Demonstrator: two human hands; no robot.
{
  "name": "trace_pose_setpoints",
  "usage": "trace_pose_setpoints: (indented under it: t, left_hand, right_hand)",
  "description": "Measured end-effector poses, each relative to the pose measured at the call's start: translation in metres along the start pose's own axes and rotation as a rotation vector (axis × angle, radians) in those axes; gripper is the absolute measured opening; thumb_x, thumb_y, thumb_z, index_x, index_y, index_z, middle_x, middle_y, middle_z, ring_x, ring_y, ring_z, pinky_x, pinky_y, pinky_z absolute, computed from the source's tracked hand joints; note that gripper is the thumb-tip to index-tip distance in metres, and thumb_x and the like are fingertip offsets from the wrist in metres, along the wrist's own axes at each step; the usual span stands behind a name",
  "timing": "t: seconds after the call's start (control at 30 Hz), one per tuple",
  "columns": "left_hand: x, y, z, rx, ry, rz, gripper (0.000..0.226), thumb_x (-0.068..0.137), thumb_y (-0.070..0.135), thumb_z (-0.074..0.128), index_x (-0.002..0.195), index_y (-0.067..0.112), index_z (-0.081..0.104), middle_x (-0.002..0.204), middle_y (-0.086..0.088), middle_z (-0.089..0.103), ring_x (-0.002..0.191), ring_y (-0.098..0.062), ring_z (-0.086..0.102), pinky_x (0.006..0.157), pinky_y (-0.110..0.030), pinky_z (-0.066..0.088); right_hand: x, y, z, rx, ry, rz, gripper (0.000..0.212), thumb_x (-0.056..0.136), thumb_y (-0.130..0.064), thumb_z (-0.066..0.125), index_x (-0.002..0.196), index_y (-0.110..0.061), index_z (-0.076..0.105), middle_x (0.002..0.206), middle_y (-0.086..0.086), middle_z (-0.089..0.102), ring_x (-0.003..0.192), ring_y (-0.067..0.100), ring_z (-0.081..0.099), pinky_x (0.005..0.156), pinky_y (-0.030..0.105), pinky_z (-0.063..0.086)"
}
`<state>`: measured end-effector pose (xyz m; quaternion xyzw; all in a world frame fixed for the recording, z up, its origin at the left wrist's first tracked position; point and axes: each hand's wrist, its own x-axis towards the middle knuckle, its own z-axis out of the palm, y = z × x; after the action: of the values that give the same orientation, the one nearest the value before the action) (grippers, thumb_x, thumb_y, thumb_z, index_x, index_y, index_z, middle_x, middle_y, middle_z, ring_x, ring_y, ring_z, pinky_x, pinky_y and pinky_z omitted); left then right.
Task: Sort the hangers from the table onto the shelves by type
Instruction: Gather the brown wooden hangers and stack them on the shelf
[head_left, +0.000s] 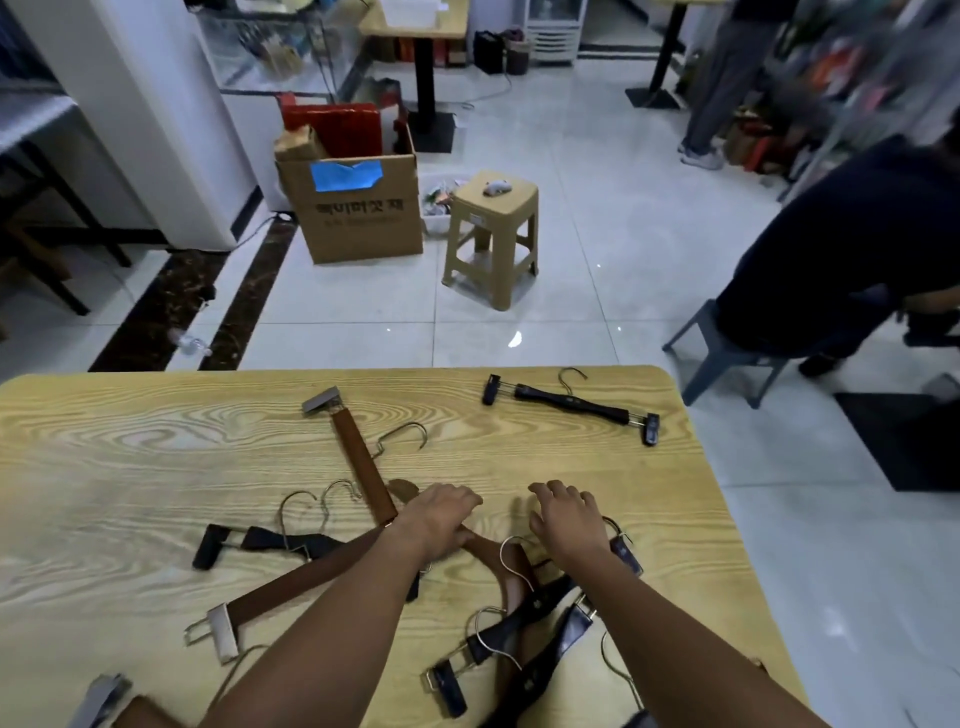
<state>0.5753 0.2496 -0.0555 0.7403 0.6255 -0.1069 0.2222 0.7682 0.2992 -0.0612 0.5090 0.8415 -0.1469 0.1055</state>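
With your left hand (439, 514) pressed on the brown hangers (363, 467) and your right hand (566, 514) hovering with released grip, lifting from this tabletop (130, 441) tangle could snag the black hangers' (519, 629) hooks.

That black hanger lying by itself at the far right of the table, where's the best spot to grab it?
Probably around the thick black middle bar of the black hanger, from above. It lies flat and clear of the pile, the bar is its widest part, and the clips on thin rods and the wire hook give a poorer hold.
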Motion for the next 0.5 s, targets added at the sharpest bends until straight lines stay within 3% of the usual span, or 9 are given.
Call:
trace_pose_setpoints:
  t: [0.23,0.5]
  left_hand:
    - [0.019,0.012,0.018,0.112,-0.110,0.128,0.057,0.084,0.029,0.067,0.133,0.017,0.042,0.134,-0.005,0.037,0.124,-0.025,0.037,0.104,-0.035,0.029]
    - [0.030,0.013,0.012,0.249,-0.149,0.232,0.039,0.091,0.027,0.058,0.126,0.014,0.046,0.127,-0.008,0.044,0.122,-0.026,0.039,0.097,-0.040,0.031]
  right_hand:
    - [0.000,0.008,0.013,0.016,0.106,-0.082,0.037,0.101,-0.027,0.036,0.137,-0.023,0.044,0.137,0.001,0.048,0.125,0.022,0.045,0.107,0.036,0.025]
    - [-0.003,0.014,0.018,0.024,0.182,-0.137,0.027,0.098,-0.025,0.044,0.119,-0.017,0.059,0.116,0.005,0.059,0.109,0.026,0.054,0.095,0.036,0.035]
